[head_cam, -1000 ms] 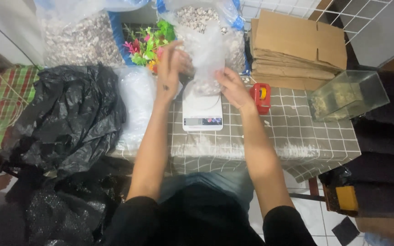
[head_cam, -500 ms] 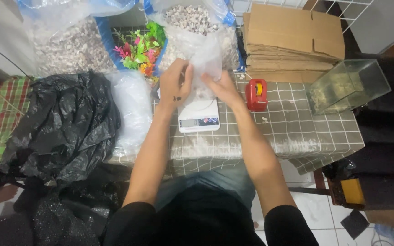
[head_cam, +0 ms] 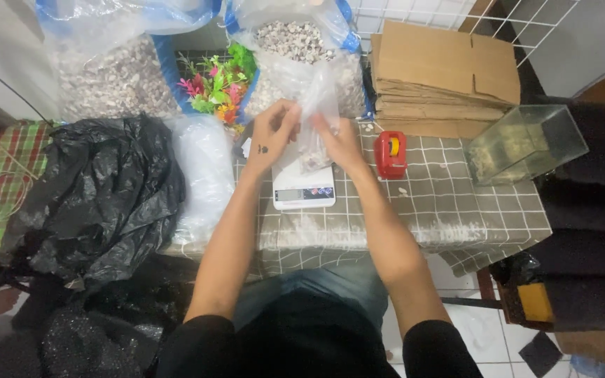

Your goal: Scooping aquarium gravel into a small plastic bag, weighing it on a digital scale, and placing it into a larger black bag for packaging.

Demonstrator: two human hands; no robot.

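Note:
My left hand (head_cam: pixel 272 136) and my right hand (head_cam: pixel 339 138) hold a small clear plastic bag (head_cam: pixel 314 119) between them, just above a white digital scale (head_cam: pixel 303 192). A few small pebbles lie in the bag's bottom. Both hands pinch the bag's sides near its mouth. The scale sits on a grey checked tablecloth (head_cam: pixel 442 203). Right behind my hands stands a big clear sack of small pale stones (head_cam: pixel 295 42).
A red tape dispenser (head_cam: pixel 391 154) lies right of the scale. Flattened cardboard boxes (head_cam: pixel 442 77) and a small glass tank (head_cam: pixel 523 143) are at the right. Colourful plastic plants (head_cam: pixel 215 84), another stone sack (head_cam: pixel 110 70) and a black plastic bag (head_cam: pixel 99 189) lie at the left.
Both hands have drawn closer together on the small bag and lifted its mouth a little above the scale. The view has shifted slightly.

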